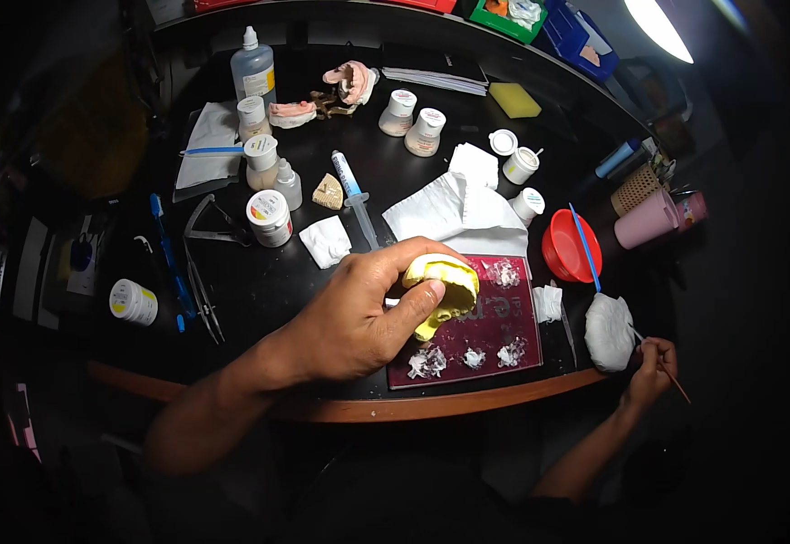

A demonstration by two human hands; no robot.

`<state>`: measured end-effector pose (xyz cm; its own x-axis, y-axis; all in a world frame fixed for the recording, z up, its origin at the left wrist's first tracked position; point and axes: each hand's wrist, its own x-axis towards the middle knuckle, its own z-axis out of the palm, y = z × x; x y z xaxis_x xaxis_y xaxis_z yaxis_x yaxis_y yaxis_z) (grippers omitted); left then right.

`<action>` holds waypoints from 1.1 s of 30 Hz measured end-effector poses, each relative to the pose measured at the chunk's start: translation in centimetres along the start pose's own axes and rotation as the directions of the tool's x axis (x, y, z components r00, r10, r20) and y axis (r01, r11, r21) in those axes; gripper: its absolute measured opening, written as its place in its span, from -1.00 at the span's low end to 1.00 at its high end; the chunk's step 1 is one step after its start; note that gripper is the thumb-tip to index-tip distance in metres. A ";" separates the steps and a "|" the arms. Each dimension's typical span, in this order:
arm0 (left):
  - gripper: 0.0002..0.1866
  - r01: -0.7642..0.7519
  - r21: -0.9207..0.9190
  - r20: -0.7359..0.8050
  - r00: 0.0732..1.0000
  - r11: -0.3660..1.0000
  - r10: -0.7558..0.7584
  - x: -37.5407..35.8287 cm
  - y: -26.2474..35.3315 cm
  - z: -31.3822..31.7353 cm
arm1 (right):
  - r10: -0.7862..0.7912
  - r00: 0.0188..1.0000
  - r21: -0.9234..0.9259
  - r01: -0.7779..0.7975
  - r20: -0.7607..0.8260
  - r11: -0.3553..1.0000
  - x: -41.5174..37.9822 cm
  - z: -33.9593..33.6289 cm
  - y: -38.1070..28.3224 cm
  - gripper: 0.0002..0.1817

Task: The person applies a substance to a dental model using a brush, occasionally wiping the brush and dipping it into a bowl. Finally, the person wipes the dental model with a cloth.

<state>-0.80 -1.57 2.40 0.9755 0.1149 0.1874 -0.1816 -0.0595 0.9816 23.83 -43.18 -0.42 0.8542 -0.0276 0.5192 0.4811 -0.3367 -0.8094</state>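
My left hand point(368, 313) is closed round a yellow dental cast point(445, 283), thumb on its near side, held above a dark red slab point(522, 317). Small heaps of white material point(427, 363) lie on the slab. At the right, my right hand point(654, 367) pinches a thin brush point(674, 378), its tip against a round white pad point(609, 333) by the table edge. Beyond the pad stands a red bowl point(571, 247) with a blue stick point(585, 247) leaning in it.
White tissue point(431, 213) lies behind the slab. Jars point(269, 218), a syringe point(356, 199), a squeeze bottle point(253, 72) and pink dental models point(352, 82) stand further back. Tweezers point(200, 290) lie at left; a lamp point(658, 27) shines at upper right.
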 end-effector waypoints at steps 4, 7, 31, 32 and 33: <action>-0.66 0.049 -0.029 -0.008 0.999 0.998 -0.049 0.0 -0.1 0.2 | -0.284 0.956 0.198 0.266 0.071 0.943 -1.8 4.0 -7.0 -0.88; -0.66 0.067 0.020 -0.010 0.998 0.998 -0.067 0.0 0.0 0.3 | -0.624 0.734 0.364 0.522 0.268 0.771 -4.2 9.0 -13.3 -0.81; -0.69 0.116 -0.276 0.135 0.988 0.954 -0.081 0.1 0.1 -0.5 | -0.565 0.560 0.725 -0.097 0.606 0.682 -5.7 18.9 -16.0 -0.81; -0.69 0.117 -0.294 0.140 0.987 0.949 -0.078 0.1 0.2 -0.5 | -0.644 0.499 0.752 -0.026 0.581 0.658 -5.3 19.0 -15.6 -0.77; -0.69 0.093 -0.245 0.120 0.991 0.965 -0.065 0.2 0.1 -0.6 | -0.663 0.468 0.737 0.036 0.585 0.675 -5.3 18.6 -16.3 -0.75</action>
<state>-0.72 -0.98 2.59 0.9931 -0.0009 0.1173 -0.1149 0.1957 0.9739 15.09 -20.04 4.91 0.1961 0.7606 0.6189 0.5010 0.4649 -0.7300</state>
